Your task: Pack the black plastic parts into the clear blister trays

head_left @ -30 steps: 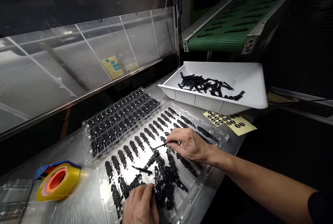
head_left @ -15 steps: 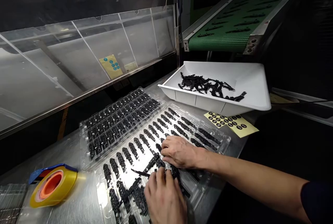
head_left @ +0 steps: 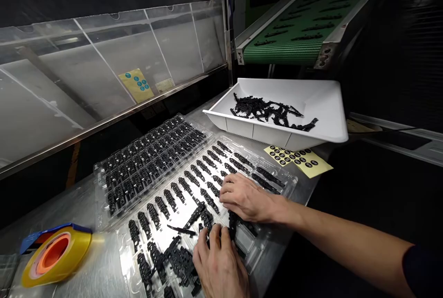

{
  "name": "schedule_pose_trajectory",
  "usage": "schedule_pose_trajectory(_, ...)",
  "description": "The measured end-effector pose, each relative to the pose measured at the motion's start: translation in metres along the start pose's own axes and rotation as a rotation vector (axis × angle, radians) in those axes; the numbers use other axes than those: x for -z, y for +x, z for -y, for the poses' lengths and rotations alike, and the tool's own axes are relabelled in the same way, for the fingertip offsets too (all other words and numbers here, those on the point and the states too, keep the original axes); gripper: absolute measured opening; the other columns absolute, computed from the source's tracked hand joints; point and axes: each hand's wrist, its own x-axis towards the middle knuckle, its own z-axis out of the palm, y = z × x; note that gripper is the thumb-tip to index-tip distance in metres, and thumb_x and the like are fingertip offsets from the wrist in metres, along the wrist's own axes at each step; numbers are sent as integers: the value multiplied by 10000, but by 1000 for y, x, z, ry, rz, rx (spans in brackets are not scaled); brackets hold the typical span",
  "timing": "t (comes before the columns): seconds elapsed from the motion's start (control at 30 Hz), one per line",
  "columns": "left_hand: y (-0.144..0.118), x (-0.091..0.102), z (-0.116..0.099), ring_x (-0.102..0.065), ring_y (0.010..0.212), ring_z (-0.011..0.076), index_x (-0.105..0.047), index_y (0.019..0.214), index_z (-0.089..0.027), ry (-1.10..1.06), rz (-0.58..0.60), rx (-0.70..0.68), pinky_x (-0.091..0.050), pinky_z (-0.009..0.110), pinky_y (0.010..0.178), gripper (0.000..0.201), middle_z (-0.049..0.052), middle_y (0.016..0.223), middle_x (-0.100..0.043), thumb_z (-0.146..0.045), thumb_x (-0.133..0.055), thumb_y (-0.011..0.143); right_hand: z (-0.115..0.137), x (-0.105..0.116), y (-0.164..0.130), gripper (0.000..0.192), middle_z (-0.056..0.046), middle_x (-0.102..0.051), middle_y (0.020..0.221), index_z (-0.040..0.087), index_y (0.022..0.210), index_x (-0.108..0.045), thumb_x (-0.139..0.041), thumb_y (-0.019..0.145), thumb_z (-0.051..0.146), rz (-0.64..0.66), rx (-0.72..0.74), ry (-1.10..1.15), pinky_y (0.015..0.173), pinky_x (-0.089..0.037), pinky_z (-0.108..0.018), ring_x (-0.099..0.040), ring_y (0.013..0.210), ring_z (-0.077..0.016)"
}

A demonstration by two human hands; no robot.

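My left hand [head_left: 219, 263] is at the near side of a clear plastic tray [head_left: 122, 254], its fingers curled over black plastic parts; a dark piece shows by the fingertips. My right hand [head_left: 246, 198] lies over the tray's middle, fingers bent down and close together; what they hold is hidden. Slim black plastic parts [head_left: 170, 200] lie in rows in the tray's pockets. A loose heap of the same parts [head_left: 182, 261] rests on the tray beside my left hand, and a thin black part [head_left: 181, 230] lies across it.
Behind is a second filled tray [head_left: 152, 159]. A white bin [head_left: 321, 109] holds more black parts, below a green conveyor belt [head_left: 287, 44] carrying parts. Yellow tape [head_left: 74, 254] sits at left. Sticker sheets [head_left: 311, 164] lie by the bin. A framed clear panel [head_left: 114, 58] borders the table.
My right hand has shifted right along the tray, leaving a black part uncovered in its pocket. My left hand stays near the heap. The whole view has shifted slightly.
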Motion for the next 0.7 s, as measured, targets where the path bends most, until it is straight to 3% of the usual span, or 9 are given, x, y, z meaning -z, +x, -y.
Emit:
schedule_pose_trajectory(0.17, 1, 2, -4, -459, 1109, 307, -693, 944, -178, 43, -32, -25, -376, 459, 917, 233, 62, 1062, -667, -130, -486, 849, 12, -2, -32, 171, -66, -619, 838, 153, 833, -672, -537, 908, 227, -118, -140, -54, 735, -416, -331, -493, 796, -181)
schedule_pose_trajectory(0.3, 1, 4, -5, -464, 1104, 308, -681, 835, -188, 17, -62, -13, -381, 468, 906, 193, 67, 1026, -661, -137, -495, 848, 14, -8, -30, 158, -71, -640, 959, 144, 967, -677, -540, 888, 153, -145, -38, 150, 764, -464, -282, -558, 848, -160)
schedule_pose_trajectory(0.4, 1, 8, -7, -464, 1109, 313, -648, 764, -191, -6, -147, 43, -371, 487, 906, 187, 84, 989, -652, -160, -491, 860, 15, -7, -23, 196, -84, -643, 1034, 135, 1023, -675, -534, 887, 131, -194, 26, 282, 801, -483, -263, -580, 917, -155)
schedule_pose_trajectory(0.5, -1, 11, -14, -473, 1090, 314, -622, 740, -190, -26, -219, 90, -374, 485, 893, 165, 100, 971, -641, -195, -510, 860, 18, -2, -18, 178, -87, -655, 1060, 137, 1014, -684, -570, 880, 165, -226, 26, 360, 875, -480, -290, -588, 969, -167)
schedule_pose_trajectory(0.7, -12, 5, -28, -509, 993, 282, -618, 743, -191, -42, -223, 213, -370, 456, 869, 196, 95, 924, -643, -201, -483, 885, 24, 0, -24, 202, -101, -674, 1059, 131, 1023, -696, -548, 894, 177, -161, 4, 451, 895, -496, -317, -606, 973, -179)
